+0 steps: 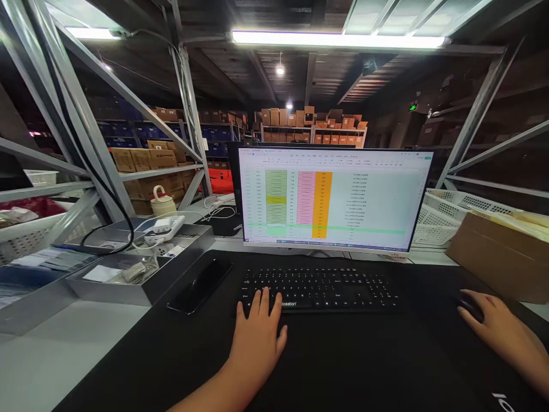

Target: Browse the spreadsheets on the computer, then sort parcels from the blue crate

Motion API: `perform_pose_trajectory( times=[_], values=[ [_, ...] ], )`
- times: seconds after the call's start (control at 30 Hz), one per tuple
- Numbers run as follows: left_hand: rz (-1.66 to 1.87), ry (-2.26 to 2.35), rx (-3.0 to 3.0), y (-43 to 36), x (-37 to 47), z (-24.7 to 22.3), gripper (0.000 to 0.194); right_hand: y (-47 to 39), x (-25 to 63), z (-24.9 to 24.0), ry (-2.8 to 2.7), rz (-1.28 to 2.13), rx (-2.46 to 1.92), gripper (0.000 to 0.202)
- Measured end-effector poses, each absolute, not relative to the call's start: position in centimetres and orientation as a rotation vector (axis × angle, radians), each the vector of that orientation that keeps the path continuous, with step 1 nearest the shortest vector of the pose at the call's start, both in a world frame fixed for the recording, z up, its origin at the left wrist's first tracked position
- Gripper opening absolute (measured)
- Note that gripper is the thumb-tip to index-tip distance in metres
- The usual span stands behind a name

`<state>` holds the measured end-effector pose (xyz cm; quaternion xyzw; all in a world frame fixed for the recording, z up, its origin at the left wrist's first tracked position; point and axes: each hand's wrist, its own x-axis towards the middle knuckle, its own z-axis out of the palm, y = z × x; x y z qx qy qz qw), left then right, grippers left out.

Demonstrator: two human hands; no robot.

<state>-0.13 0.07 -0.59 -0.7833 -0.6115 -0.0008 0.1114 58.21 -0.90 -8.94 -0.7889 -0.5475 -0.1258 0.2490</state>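
Observation:
My left hand (259,326) rests at the lower left of a black keyboard (355,293), its fingers spread over the bottom keys and the thumb held out to the side. Far to the right, my right hand (497,323) is curved over a black computer mouse (470,308), which is partly hidden under the fingers. Behind the keyboard stands a monitor (381,200) lit with a spreadsheet. Its columns are coloured green, pink and orange, and the text is too small to read. Keyboard and mouse both lie on a large black desk mat (343,360).
A black phone (199,286) lies left of the keyboard. Beyond it are grey trays (148,292) with small items, a power strip (165,229) and a cream-coloured bottle (163,205). A cardboard box (500,257) and white baskets (437,217) stand at the right. Metal shelving posts frame the desk.

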Motion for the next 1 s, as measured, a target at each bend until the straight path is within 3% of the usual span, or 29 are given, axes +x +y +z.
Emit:
perform_pose_trajectory(
  times=[0.63, 1.0],
  values=[
    [-0.016, -1.748, -2.272, 0.5, -0.4, -1.2, 0.058, -1.5, 56.1, -6.7, -1.334, -0.414, -2.339, 0.059],
    [0.008, -1.679, -2.227, 1.1, -0.6, -1.9, 0.057, -1.9, 53.7, -4.3, -1.289, -0.372, -2.357, 0.05]
  ],
)
